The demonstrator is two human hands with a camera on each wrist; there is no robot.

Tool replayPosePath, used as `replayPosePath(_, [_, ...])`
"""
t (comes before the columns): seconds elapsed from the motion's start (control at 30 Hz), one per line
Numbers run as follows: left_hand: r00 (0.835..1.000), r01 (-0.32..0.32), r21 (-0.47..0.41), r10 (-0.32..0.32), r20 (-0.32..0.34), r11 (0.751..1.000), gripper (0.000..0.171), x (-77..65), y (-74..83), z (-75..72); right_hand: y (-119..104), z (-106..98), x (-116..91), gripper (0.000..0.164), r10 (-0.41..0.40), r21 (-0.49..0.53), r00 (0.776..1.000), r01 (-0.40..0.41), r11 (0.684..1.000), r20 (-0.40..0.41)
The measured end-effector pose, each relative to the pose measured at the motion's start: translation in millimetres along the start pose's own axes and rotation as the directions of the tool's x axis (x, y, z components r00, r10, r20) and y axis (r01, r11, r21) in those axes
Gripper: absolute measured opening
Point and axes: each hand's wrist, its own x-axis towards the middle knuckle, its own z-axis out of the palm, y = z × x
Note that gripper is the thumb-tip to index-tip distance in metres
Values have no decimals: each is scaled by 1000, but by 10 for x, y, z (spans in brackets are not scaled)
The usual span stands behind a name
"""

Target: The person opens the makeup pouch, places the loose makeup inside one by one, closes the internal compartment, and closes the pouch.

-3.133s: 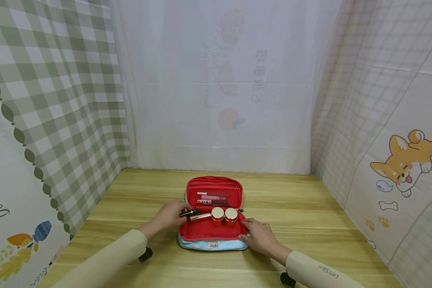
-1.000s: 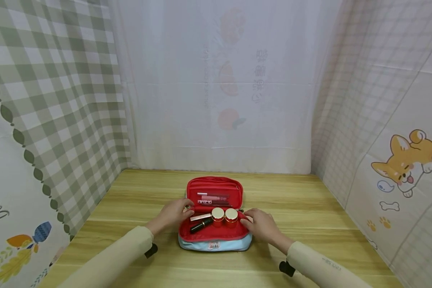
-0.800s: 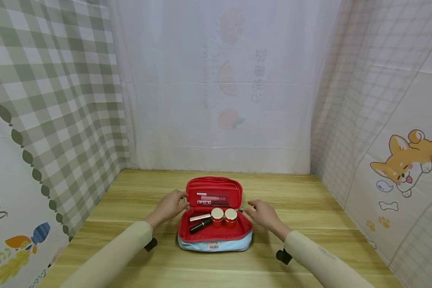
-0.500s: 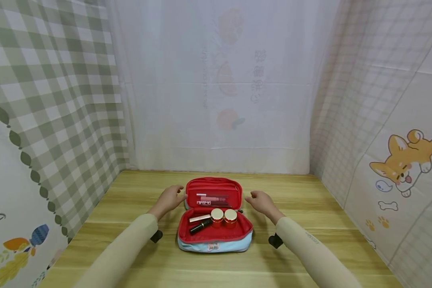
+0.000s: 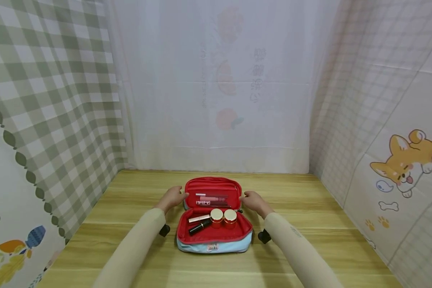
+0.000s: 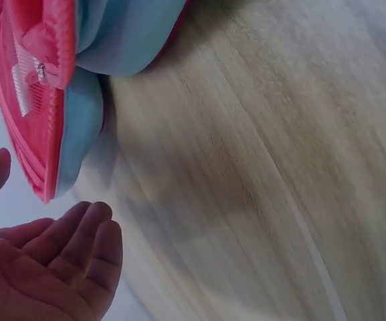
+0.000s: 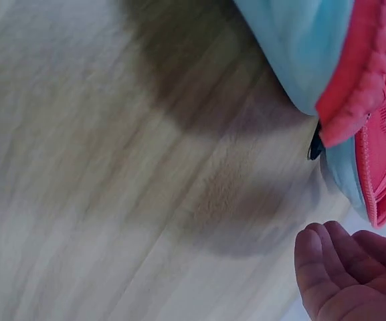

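A light-blue cosmetic bag with a red lining lies unzipped on the table, its lid folded back. Two red jars with pale gold caps stand inside, beside a black lipstick tube and a pale pink tube. Slim pink tubes show behind the lid's mesh pocket. My left hand is at the lid's left edge and my right hand at its right edge. In the wrist views the left hand and right hand have relaxed, slightly bent fingers just short of the lid, gripping nothing.
The wood-grain table surrounds the bag. A white curtain hangs at the back, a green checked cloth at the left and a dog-print cloth at the right.
The left hand put the black lipstick tube down in the bag. Both hands then left the bag's lower sides and moved back and inward to the lid's two edges.
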Motion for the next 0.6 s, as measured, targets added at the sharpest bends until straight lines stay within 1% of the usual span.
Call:
replayPosePath(0.07, [1000, 15, -13, -14, 15, 1000, 55, 18, 2, 13, 2, 19, 39, 54, -6, 10, 1000, 6, 1000, -12])
replayPosePath(0.1, [1000, 12, -12, -11, 19, 1000, 53, 30, 0, 24, 4, 28, 59, 54, -4, 20, 1000, 5, 1000, -17])
replayPosePath(0.2, [1000, -1, -15, 2, 30, 1000, 38, 69, -2, 56, 6, 48, 101, 52, -13, 47, 999, 14, 999, -33])
replayPosePath(0.23, [999, -6, -17, 7, 32, 1000, 31, 81, -4, 67, 5, 57, 113, 48, -13, 59, 999, 14, 998, -31])
replayPosePath(0.3, [999, -15, -37, 16, 47, 999, 21, 93, -3, 81, -5, 73, 126, 42, -9, 89, 1000, 11, 996, -19])
replayPosePath(0.37, [998, -14, -69, 18, 57, 998, 16, 86, 2, 88, -18, 86, 132, 40, -4, 116, 1000, 4, 993, -7])
replayPosePath(0.43, [998, -33, -99, 38, 58, 995, 15, 73, 2, 91, -30, 92, 129, 41, 9, 146, 1000, -10, 989, 3])
replayPosePath(0.47, [997, -42, -120, 49, 56, 992, 16, 61, 5, 88, -35, 91, 125, 44, 19, 161, 1000, -19, 987, 1])
replayPosePath(0.5, [996, -66, -121, 72, 48, 990, 18, 44, 11, 86, -41, 88, 120, 48, 27, 179, 1000, -27, 983, 1])
replayPosePath(0.6, [996, -85, -158, 90, 26, 984, 27, 23, 28, 76, -57, 63, 105, 55, 47, 216, 999, -44, 975, -9])
